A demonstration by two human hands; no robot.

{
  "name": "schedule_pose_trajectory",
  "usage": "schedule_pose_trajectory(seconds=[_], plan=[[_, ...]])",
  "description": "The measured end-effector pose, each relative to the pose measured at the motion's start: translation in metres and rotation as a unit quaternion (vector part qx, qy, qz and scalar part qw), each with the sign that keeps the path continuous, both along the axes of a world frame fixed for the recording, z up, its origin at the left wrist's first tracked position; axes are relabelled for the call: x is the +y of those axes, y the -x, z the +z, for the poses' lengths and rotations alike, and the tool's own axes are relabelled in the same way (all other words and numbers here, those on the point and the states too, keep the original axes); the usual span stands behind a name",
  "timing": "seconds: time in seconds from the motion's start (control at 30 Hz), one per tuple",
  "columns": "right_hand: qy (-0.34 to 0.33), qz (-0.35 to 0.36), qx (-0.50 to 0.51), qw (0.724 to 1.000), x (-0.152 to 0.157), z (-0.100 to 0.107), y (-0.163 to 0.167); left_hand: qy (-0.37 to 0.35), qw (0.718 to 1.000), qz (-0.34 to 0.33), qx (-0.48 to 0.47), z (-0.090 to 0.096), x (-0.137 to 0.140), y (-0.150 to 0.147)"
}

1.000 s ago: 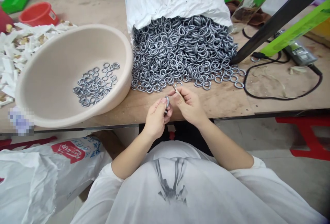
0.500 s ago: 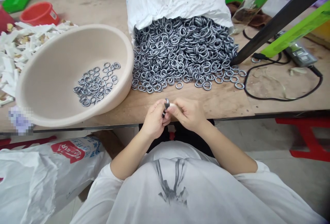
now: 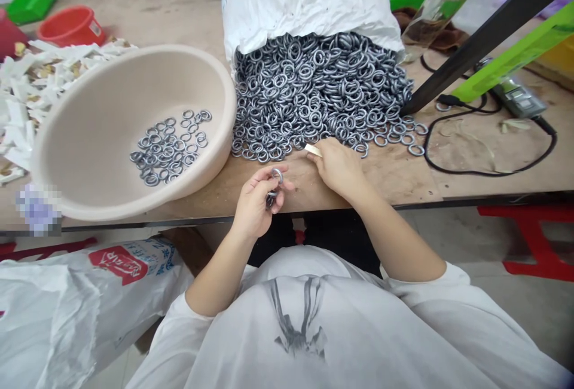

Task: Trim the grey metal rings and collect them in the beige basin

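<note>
Ring (image 3: 280,176) (grey) in left fingers (image 3: 268,186)

The light is bright and diffuse, the edges stretch, and a pixelated patch (image 3: 38,210) sits left.

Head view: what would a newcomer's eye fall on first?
Probably the heap of grey rings spilling from the white sack, top centre. Next, the wide beige basin on the left, holding far fewer rings. In front, the left hand holds rings and the right hand a small pale piece.
</note>
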State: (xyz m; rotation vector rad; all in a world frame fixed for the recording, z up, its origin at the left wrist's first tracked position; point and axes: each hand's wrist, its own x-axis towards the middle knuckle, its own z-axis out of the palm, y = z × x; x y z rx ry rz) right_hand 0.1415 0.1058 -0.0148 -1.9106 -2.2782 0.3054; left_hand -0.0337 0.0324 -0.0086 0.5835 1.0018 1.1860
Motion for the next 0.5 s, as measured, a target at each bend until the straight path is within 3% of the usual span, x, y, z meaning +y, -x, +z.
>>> schedule_pose_trajectory(seconds=[0.2,0.3,0.37,0.43,0.5], plan=[[-0.002,0.025,0.005,1.000,-0.008,-0.004,-0.002,0.005,1.000,-0.003,-0.014,0.005,0.007,-0.001],[-0.005,0.027,0.010,1.000,-0.007,-0.005,-0.004,-0.017,0.999,-0.007,0.035,0.001,0.008,-0.002],[-0.002,0.033,0.070,0.997,-0.007,-0.005,-0.007,-0.057,0.992,0.002,0.111,-0.004,0.007,-0.002],[0.049,0.074,0.217,0.972,-0.008,-0.003,-0.010,-0.120,0.965,0.022,0.234,-0.010,0.007,-0.002],[0.145,0.132,0.394,0.898,-0.014,0.001,-0.010,-0.181,0.918,0.022,0.353,-0.014,0.006,-0.002]])
